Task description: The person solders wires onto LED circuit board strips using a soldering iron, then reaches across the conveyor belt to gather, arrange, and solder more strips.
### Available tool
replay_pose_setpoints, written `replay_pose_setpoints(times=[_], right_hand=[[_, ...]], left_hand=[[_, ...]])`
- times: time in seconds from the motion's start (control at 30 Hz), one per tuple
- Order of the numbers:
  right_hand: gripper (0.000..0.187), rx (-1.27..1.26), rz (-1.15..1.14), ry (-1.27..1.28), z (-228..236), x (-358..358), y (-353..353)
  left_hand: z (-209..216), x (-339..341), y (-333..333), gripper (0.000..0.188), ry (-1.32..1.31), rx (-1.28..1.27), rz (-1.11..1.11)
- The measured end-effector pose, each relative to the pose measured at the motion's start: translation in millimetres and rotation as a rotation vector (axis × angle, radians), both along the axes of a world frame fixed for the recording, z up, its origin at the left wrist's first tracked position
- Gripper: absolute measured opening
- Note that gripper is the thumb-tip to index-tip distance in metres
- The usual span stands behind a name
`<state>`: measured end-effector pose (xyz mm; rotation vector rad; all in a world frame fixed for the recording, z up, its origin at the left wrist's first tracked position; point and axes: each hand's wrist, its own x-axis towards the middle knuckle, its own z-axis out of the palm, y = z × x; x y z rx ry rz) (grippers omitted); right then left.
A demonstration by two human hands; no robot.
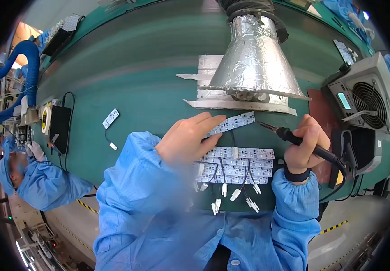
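Note:
My left hand (192,135) pinches a white LED circuit board strip (240,122) between thumb and fingers, tilted up toward the right. A dark wire hangs from that strip to a white connector (235,152). In my right hand (308,143) is a soldering iron (289,135), gripped like a pen. Its tip points left, just off the strip's right end; a small gap seems to separate them. Closer to me lie several overlapping LED strips (260,165), their dark wires and white plugs (251,205) trailing toward the table edge. My left sleeve hides part of that stack.
A foil-covered fume hood (258,58) hangs beyond my hands, over a pale taped board (208,65). On the right stand a fan unit (366,99) and a dark box (362,151). A short LED board (111,118), a black box (59,128) and a co-worker (41,180) are at left.

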<state>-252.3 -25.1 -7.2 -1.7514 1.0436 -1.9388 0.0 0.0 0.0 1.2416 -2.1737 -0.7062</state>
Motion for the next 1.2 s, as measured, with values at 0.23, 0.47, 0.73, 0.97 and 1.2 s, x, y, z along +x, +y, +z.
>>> replay_pose_setpoints(times=[0.23,0.47,0.73,0.97,1.2], right_hand=[[0.041,0.041,0.047,0.044,2,1,1],[0.039,0.035,0.061,0.053,0,2,1],[0.038,0.037,0.063,0.064,2,3,1],[0.038,0.013,0.056,0.017,2,0,1],[0.039,-0.024,-0.121,-0.222,9,-18,-14]], left_hand=[[-1,-2,2,0.037,-0.007,-0.029,0.003],[1,-2,4,0.037,-0.002,-0.004,0.029],[1,-3,3,0.037,-0.012,-0.006,0.026],[-1,-2,1,0.037,-0.002,-0.014,0.017],[8,3,3,0.034,-0.062,-0.054,0.065]])
